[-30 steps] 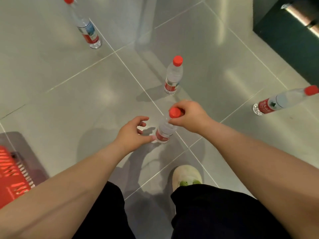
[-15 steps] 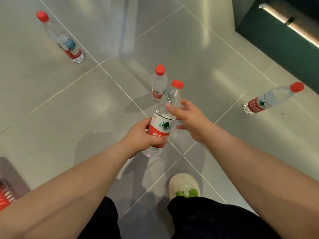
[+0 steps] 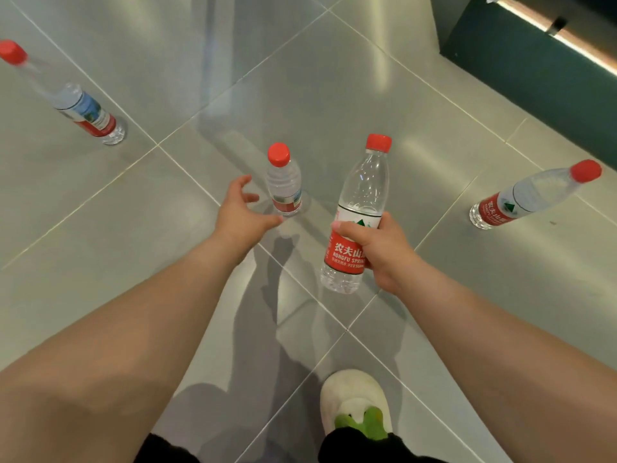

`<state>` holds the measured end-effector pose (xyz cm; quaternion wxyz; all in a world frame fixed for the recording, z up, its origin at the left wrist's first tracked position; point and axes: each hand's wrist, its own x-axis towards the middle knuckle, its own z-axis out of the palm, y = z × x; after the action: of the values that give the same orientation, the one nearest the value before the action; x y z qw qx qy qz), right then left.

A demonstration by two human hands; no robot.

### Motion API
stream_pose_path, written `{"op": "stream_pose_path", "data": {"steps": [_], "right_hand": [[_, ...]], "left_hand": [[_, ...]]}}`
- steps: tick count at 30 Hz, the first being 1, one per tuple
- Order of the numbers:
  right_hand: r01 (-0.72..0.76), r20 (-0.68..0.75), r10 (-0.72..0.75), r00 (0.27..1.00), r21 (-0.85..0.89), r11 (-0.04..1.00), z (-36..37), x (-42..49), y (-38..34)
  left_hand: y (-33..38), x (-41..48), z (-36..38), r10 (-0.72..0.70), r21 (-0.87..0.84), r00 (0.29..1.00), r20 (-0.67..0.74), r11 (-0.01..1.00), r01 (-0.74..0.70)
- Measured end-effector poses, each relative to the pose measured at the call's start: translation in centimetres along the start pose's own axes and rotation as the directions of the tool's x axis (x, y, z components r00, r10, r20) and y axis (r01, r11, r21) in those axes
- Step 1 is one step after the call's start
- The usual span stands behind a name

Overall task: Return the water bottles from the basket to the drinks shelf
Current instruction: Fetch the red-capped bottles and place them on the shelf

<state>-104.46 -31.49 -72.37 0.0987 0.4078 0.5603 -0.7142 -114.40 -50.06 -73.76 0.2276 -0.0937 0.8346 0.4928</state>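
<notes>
The right hand (image 3: 384, 252) grips a water bottle (image 3: 362, 208) around its red label, holding it clear of the grey tiled floor (image 3: 100, 228). The label reads "NONGFU SPRING" under white Chinese characters, partly covered by the fingers. The left hand (image 3: 240, 212) is empty, fingers spread and loosely bent, just beside a shorter bottle (image 3: 283, 182) standing on the tiles; its print is too small to read. The right-side bottle (image 3: 524, 198) carries what looks like the same red label. The far-left bottle (image 3: 83, 111) wears blue and red.
</notes>
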Motion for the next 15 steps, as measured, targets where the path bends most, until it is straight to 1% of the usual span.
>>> {"op": "stream_pose_path", "data": {"steps": [4,8,11,13,15], "right_hand": [[-0.012,-0.009,0.012,1.0,0.043,0.999,-0.5,1.4,1.0],[-0.018,0.0,0.018,1.0,0.018,1.0,-0.8,2.0,1.5],[-0.009,0.011,0.009,1.0,0.0,1.0,-0.8,2.2,1.6],[-0.006,0.015,0.006,1.0,0.021,1.0,-0.8,2.1,1.4],[-0.003,0.015,0.002,1.0,0.043,0.999,-0.8,1.8,1.0]], "left_hand": [[0.7,3.7,2.0,0.035,0.071,0.998,0.046,0.997,-0.039],[0.7,5.5,2.9,0.042,-0.021,0.997,0.059,0.999,-0.041],[0.6,5.9,2.9,0.043,-0.003,0.995,0.095,0.999,-0.043],[0.2,5.4,2.7,0.047,0.01,0.996,0.081,0.999,-0.047],[-0.3,4.2,2.4,0.044,-0.028,0.998,0.046,0.999,-0.043]]}}
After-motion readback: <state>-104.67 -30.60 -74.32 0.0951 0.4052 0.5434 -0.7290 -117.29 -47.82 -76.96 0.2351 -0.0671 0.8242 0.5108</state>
